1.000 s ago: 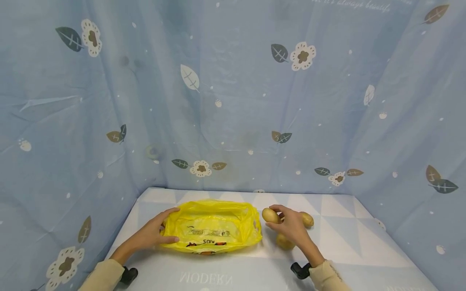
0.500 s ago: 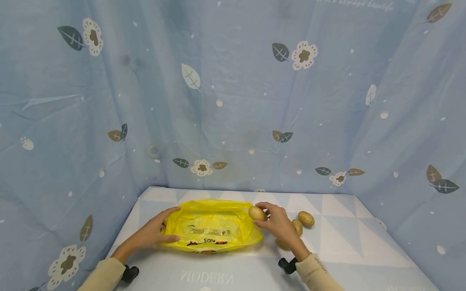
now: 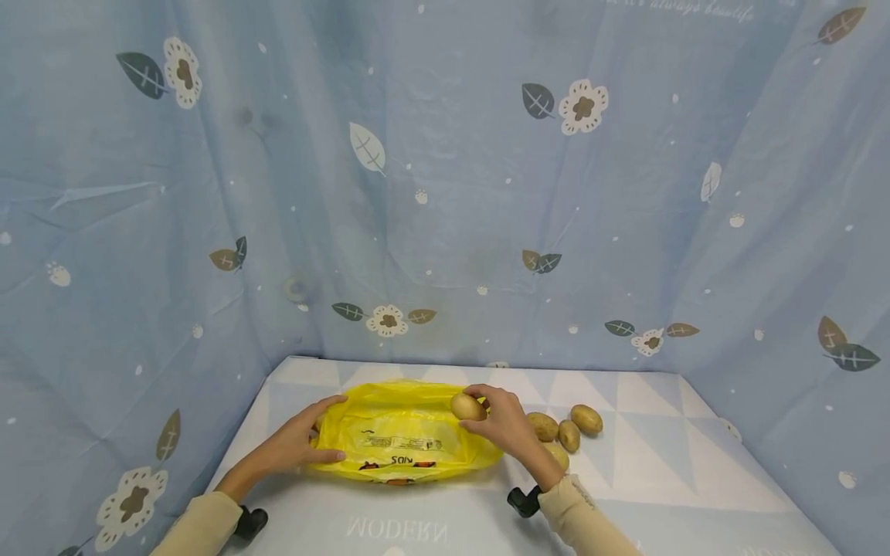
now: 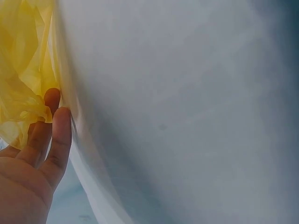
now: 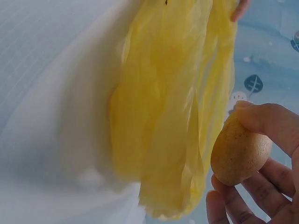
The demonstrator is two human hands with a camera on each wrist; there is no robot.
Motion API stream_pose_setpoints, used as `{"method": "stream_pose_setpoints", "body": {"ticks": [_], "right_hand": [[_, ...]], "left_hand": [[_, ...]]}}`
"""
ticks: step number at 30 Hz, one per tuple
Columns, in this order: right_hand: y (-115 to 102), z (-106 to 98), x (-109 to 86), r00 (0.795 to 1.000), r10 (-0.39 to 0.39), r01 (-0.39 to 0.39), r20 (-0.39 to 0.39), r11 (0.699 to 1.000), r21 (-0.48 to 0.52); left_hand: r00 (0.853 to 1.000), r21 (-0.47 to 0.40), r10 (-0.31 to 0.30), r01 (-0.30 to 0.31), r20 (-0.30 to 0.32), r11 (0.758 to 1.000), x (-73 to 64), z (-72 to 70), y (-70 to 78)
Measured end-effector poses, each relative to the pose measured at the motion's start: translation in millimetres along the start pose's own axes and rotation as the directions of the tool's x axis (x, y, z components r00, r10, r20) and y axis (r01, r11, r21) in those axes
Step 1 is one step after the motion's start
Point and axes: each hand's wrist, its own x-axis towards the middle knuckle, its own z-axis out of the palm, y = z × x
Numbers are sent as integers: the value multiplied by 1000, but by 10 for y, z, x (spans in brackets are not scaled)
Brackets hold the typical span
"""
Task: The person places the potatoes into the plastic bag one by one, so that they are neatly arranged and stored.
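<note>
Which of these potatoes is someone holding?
The potato pinched by the right hand, at the yellow bag; the other four potatoes lie close together on the table.

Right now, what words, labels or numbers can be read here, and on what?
"KIDS": yellow bag, upside down.
"MODERN": table cover, flipped.
"it's always beautiful": blue curtain, faint, its start unreadable.
Unreadable: the bag's small print; cut-off lettering at the picture's top and bottom edges.

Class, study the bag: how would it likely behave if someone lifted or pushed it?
The bag would probably flop and crumple, since its sides show soft folds. It looks light for its size, as its film seems thin and translucent. Pushed, it might buckle rather than roll, given its wavy rim.
</note>
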Motion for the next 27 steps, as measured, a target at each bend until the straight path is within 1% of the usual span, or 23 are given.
{"method": "stream_pose_setpoints", "body": {"ticks": [7, 15, 20, 27], "right_hand": [[-87, 130, 66, 999, -23, 23, 28, 1000, 6], [-200, 270, 179, 998, -38, 38, 43, 999, 4], [-256, 384, 229, 997, -58, 58, 58, 998, 0], [-292, 571, 273, 995, -61, 60, 79, 998, 9]], "left_hand": [[1000, 1, -28, 28, 3, 1000, 2, 23, -3], [1000, 22, -14, 14, -9, 1000, 35, 2, 2], [1000, 11, -21, 21, -2, 1000, 32, 0, 4], [1000, -3, -24, 24, 2, 1000, 25, 19, -5]]}}
